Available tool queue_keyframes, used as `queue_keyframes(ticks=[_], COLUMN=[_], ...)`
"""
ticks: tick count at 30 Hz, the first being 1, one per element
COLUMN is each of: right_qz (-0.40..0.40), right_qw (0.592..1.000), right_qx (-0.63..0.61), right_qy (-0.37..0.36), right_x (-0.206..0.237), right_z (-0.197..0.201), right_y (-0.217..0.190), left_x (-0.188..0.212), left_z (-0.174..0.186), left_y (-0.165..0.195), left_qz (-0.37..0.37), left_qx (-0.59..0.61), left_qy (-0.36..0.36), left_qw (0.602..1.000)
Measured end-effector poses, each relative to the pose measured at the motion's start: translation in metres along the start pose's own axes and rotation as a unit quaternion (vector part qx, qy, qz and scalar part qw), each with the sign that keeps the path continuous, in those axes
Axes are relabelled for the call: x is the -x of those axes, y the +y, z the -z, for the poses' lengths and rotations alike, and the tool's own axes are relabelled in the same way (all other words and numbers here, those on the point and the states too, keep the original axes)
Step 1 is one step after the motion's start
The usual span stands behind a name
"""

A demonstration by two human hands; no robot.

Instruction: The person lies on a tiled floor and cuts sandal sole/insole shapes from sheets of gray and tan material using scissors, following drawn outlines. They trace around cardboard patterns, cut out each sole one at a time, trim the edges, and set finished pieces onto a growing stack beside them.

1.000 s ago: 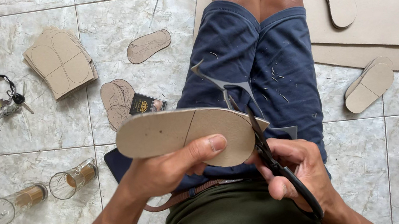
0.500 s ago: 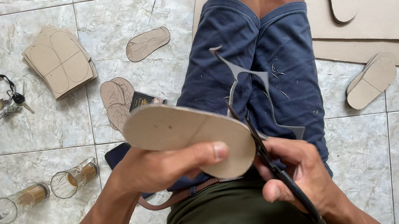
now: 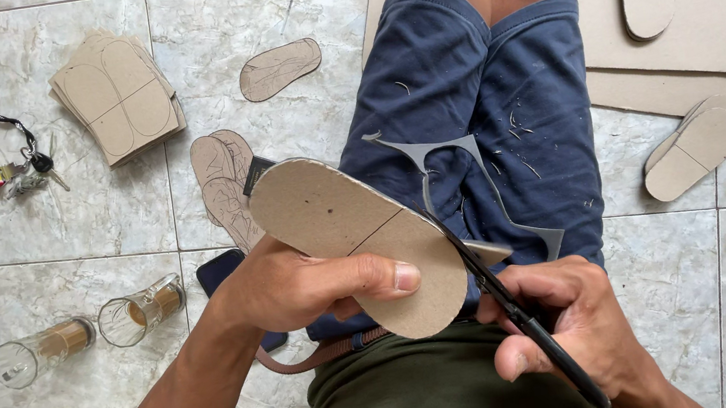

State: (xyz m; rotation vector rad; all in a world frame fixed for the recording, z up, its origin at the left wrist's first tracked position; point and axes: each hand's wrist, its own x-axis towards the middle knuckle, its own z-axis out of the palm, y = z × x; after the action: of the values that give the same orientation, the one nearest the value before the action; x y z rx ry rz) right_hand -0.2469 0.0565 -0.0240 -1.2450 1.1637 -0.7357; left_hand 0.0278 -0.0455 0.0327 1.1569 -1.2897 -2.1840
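Cardboard sole (image 3: 342, 227) gripped by left hand (image 3: 299, 287) fingers; right hand (image 3: 577, 325) clenches 1 scissors (image 3: 503, 293); 2 glasses (image 3: 87, 333) nearby.

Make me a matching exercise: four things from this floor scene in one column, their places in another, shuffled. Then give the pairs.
Things:
1. cardboard sole cutout
2. scissors
3. two glass tumblers
4. stack of marked cardboard squares

Places:
A. lying on their sides on the tiles, lower left
B. in the right hand
C. on the tiles, upper left
D. in the left hand, over the lap

Pairs: 1-D, 2-B, 3-A, 4-C
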Motion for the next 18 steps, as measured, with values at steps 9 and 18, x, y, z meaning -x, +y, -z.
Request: queue_keyframes(ticks=[9, 18], right_qz=[-0.020, 0.006], right_qw=[0.998, 0.974], right_qx=[0.053, -0.173], right_qy=[0.009, 0.149], right_x=[-0.002, -0.007], right_z=[0.007, -0.019], right_y=[0.005, -0.007], left_x=[0.003, -0.008], left_z=[-0.004, -0.076], left_y=[-0.006, -0.016], left_qz=[-0.107, -0.387], left_qx=[-0.092, -0.401], left_qy=[0.066, 0.309], left_qw=[0.988, 0.771])
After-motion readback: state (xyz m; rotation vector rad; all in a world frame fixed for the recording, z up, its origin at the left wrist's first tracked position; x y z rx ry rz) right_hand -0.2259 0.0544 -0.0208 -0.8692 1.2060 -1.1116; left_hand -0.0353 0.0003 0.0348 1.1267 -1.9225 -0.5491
